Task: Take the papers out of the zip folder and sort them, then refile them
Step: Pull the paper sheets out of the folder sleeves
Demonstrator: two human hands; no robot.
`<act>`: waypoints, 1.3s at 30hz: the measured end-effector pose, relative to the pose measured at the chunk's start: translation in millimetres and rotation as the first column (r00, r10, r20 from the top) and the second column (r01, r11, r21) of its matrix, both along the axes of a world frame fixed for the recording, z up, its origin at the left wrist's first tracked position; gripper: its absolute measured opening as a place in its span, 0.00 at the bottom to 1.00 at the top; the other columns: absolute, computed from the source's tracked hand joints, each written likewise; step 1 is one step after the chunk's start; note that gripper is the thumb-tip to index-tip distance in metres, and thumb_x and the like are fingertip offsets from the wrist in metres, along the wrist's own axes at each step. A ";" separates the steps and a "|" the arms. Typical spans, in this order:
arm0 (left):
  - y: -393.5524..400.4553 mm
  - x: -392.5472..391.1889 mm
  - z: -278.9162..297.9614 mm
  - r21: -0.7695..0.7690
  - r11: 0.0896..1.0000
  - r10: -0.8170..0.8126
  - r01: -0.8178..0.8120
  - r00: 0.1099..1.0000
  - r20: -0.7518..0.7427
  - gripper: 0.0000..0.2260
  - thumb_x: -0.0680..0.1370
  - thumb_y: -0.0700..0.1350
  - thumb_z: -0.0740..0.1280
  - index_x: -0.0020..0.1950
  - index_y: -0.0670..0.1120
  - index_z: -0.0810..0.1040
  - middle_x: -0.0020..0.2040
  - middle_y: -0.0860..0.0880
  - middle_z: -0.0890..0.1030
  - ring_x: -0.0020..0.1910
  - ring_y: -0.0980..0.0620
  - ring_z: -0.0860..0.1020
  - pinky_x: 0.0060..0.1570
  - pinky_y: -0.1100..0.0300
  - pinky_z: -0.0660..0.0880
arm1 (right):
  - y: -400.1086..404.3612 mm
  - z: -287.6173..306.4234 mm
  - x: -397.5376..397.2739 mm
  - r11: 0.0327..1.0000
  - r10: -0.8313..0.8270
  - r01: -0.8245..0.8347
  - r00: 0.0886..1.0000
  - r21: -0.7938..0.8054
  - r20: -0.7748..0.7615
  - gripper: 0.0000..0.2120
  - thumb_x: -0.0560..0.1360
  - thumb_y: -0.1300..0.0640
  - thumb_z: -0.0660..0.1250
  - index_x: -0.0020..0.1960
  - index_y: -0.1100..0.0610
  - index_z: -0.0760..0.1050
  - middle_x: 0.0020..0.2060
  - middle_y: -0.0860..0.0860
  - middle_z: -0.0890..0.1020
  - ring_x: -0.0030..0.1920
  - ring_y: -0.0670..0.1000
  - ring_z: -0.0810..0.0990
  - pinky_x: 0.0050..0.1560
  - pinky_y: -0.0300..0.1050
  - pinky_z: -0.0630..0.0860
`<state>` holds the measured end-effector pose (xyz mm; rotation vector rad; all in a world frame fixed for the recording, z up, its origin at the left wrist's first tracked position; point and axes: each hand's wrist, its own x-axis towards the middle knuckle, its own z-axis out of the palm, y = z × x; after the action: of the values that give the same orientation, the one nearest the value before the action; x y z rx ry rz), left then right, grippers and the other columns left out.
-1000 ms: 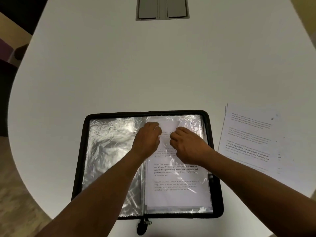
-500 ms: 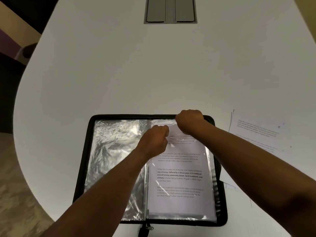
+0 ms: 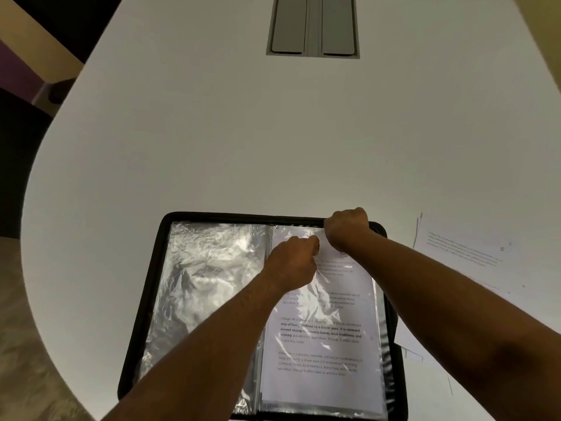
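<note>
Folder [image 3: 145, 314] lies open flat at six o'clock on the table [image 3: 273, 132]; the printed sheet [image 3: 321, 344] sits in the right-hand sleeve [image 3: 376, 314]; left hand [image 3: 293, 262] pinches the crinkly clear plastic, seemingly to pin it down; right hand [image 3: 346, 227], fingers curled at the top edge, appears to grip the sheet's top for drawing out; glossy empty sleeves gleam left; loose papers [image 3: 467, 253] rest at three o'clock.
</note>
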<state>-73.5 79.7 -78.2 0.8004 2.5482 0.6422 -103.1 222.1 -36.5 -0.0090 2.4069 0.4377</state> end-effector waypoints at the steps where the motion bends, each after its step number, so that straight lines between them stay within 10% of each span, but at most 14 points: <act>1: -0.6 0.2 -0.9 -0.007 1.000 0.000 0.000 1.000 0.015 0.13 0.77 0.44 0.63 0.61 0.48 0.74 0.48 0.47 0.80 0.47 0.48 0.78 0.42 0.56 0.76 | 0.3 -2.2 -0.7 1.000 0.019 -0.019 1.000 0.025 -0.018 0.11 0.79 0.56 0.61 0.60 0.54 0.74 0.52 0.50 0.79 0.49 0.50 0.76 0.50 0.44 0.65; 11: 16.3 6.4 -5.2 -0.025 0.998 -0.053 0.054 0.999 0.010 0.16 0.77 0.48 0.65 0.65 0.48 0.74 0.59 0.48 0.78 0.58 0.49 0.74 0.54 0.53 0.75 | 10.3 -7.8 1.0 0.996 0.009 -0.004 0.998 0.088 -0.056 0.09 0.80 0.54 0.59 0.57 0.52 0.75 0.46 0.49 0.78 0.45 0.50 0.74 0.50 0.45 0.65; 17: 18.1 7.9 -8.0 -0.032 0.997 -0.067 0.067 0.998 -0.020 0.16 0.77 0.48 0.65 0.64 0.47 0.74 0.58 0.48 0.78 0.57 0.48 0.74 0.53 0.53 0.75 | 21.2 -10.2 2.9 0.996 -0.092 0.093 0.994 -0.014 0.053 0.17 0.74 0.57 0.68 0.63 0.54 0.73 0.55 0.51 0.79 0.56 0.53 0.78 0.52 0.46 0.69; 26: 17.7 11.0 -8.6 0.001 0.998 -0.060 0.060 0.998 -0.024 0.13 0.79 0.48 0.63 0.61 0.47 0.76 0.55 0.48 0.79 0.54 0.49 0.75 0.53 0.54 0.75 | 23.4 -19.2 -8.8 0.946 -0.109 0.160 0.976 -0.283 0.189 0.19 0.71 0.50 0.74 0.57 0.59 0.78 0.45 0.50 0.78 0.46 0.51 0.77 0.51 0.43 0.75; 39: 18.0 6.4 5.2 0.110 0.991 -0.064 0.071 0.996 -0.064 0.17 0.78 0.48 0.65 0.66 0.48 0.73 0.58 0.49 0.80 0.55 0.49 0.76 0.53 0.52 0.75 | 55.5 93.7 -78.1 0.739 -0.456 0.276 0.876 -0.614 -0.155 0.17 0.77 0.54 0.68 0.63 0.61 0.78 0.62 0.57 0.79 0.63 0.56 0.76 0.63 0.49 0.72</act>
<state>-67.0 97.7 -73.0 0.9536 2.5451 0.7554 -181.1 277.6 57.2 0.2874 2.6548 -0.5322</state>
